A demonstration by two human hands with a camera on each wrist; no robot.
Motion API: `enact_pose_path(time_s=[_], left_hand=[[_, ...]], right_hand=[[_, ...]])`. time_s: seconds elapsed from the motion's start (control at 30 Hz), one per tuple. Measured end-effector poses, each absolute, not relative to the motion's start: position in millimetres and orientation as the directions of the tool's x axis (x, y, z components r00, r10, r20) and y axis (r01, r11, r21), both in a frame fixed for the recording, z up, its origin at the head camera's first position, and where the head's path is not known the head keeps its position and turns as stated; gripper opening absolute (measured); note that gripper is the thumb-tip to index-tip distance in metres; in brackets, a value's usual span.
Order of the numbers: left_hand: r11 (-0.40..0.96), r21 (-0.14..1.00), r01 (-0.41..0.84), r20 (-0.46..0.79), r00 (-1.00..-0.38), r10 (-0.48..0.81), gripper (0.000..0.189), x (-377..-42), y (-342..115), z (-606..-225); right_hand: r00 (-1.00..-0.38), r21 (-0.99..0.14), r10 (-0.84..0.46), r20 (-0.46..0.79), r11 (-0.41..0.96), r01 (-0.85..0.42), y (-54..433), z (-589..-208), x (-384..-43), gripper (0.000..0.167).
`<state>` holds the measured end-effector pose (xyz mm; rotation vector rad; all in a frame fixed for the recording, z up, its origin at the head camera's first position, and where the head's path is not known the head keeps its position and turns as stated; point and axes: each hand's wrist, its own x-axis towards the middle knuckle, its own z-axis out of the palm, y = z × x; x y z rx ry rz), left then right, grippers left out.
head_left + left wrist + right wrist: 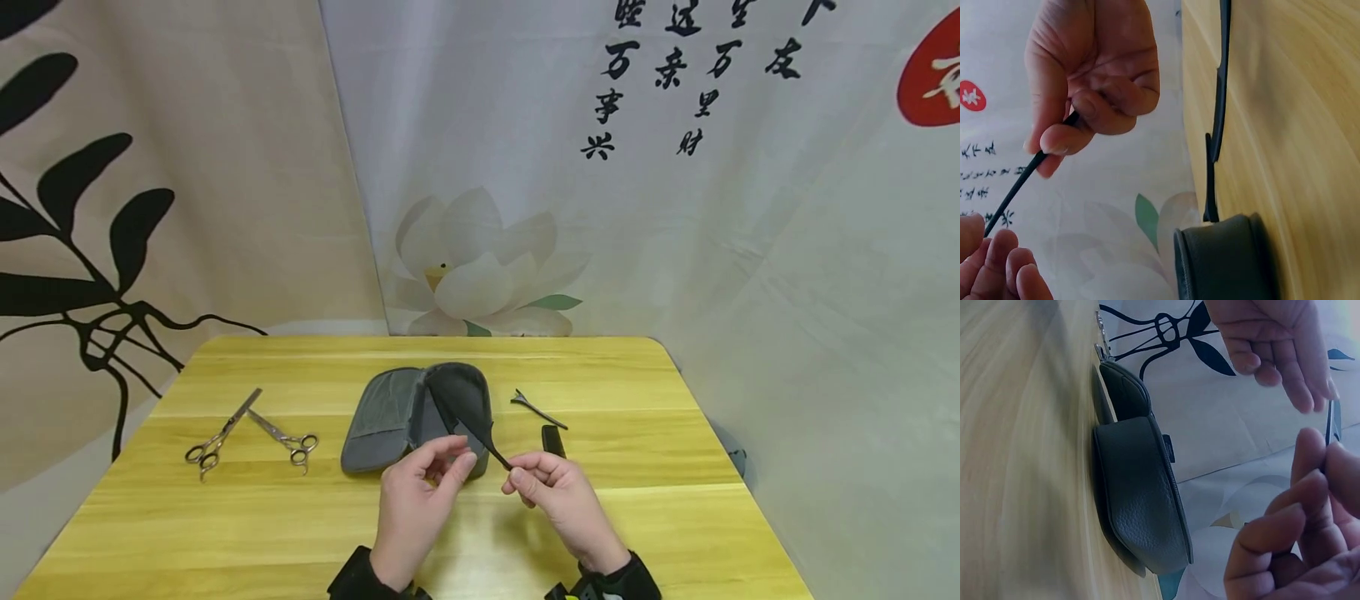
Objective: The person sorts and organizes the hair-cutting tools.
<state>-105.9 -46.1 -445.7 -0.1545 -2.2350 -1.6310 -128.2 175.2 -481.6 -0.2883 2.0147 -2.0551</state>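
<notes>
My right hand (551, 500) pinches one end of a slim black hair clip (498, 454) between thumb and fingertips. The clip slants up and left, its forked end in front of the grey zip case (378, 408), which lies unzipped and spread. My left hand (420, 496) is at the clip's other end, fingers loosely bent, thumb tip by the clip; a firm grip is not visible. In the left wrist view the right hand (1094, 75) curls its fingers around the clip (1019, 181). Beyond the right hand lies a black comb (553, 440), partly hidden.
Two pairs of scissors, one long-bladed (225, 433) and one smaller (285, 437), lie on the left of the wooden table (247, 533). A second hair clip (540, 408) rests right of the case. Printed cloth (712, 250) hangs behind the table.
</notes>
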Motion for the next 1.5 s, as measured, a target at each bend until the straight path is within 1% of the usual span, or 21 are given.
enact_pose_path(time_s=[0.2,0.3,0.4,0.57,0.63,0.77,0.8,0.97,1.03,1.5], left_hand=[[0.322,0.906,0.275,0.324,-0.940,-0.109,0.006,-109.3,-42.4,-449.5],[0.302,0.918,0.256,0.303,-0.946,-0.119,0.006,-112.6,-40.9,-451.6],[0.241,0.940,0.240,0.279,-0.950,-0.141,0.009,-114.5,-39.6,-451.9],[0.105,0.980,0.169,0.183,-0.973,-0.141,0.015,-115.1,-40.5,-450.0],[0.076,0.988,0.132,0.142,-0.981,-0.131,0.017,-115.2,-41.6,-449.2],[0.045,0.995,0.088,0.093,-0.988,-0.123,0.021,-113.9,-42.5,-447.3],[0.039,0.996,0.085,0.089,-0.988,-0.123,0.022,-113.2,-42.5,-447.2],[0.028,0.996,0.085,0.088,-0.988,-0.125,0.023,-111.9,-41.8,-446.5],[0.028,0.996,0.087,0.090,-0.988,-0.128,0.023,-111.8,-42.0,-446.8],[0.018,0.998,0.054,0.055,-0.992,-0.112,0.022,-110.6,-44.9,-447.5]], right_hand=[[-0.942,-1.000,-0.334,-0.028,-0.005,0.031,170.1,-482.5,-124.9,0.016],[-0.939,-1.000,-0.344,-0.004,-0.017,0.011,167.5,-482.7,-124.2,0.017],[-0.937,-1.000,-0.348,0.011,-0.020,-0.005,165.7,-482.6,-124.2,0.020],[-0.937,-1.000,-0.349,-0.013,0.004,0.013,164.7,-481.8,-124.8,0.031],[-0.937,-1.000,-0.348,-0.029,0.011,0.027,164.7,-482.5,-125.4,0.030],[-0.937,-0.998,-0.344,-0.060,0.022,0.056,165.7,-486.2,-126.5,0.021],[-0.937,-0.998,-0.342,-0.068,0.025,0.063,165.9,-487.1,-126.3,0.021],[-0.934,-0.997,-0.348,-0.081,0.041,0.072,167.5,-488.2,-127.3,0.034],[-0.932,-0.996,-0.353,-0.084,0.042,0.074,167.7,-488.2,-127.3,0.037],[-0.903,-0.998,-0.425,-0.064,0.016,0.063,166.7,-483.4,-124.6,0.038]])
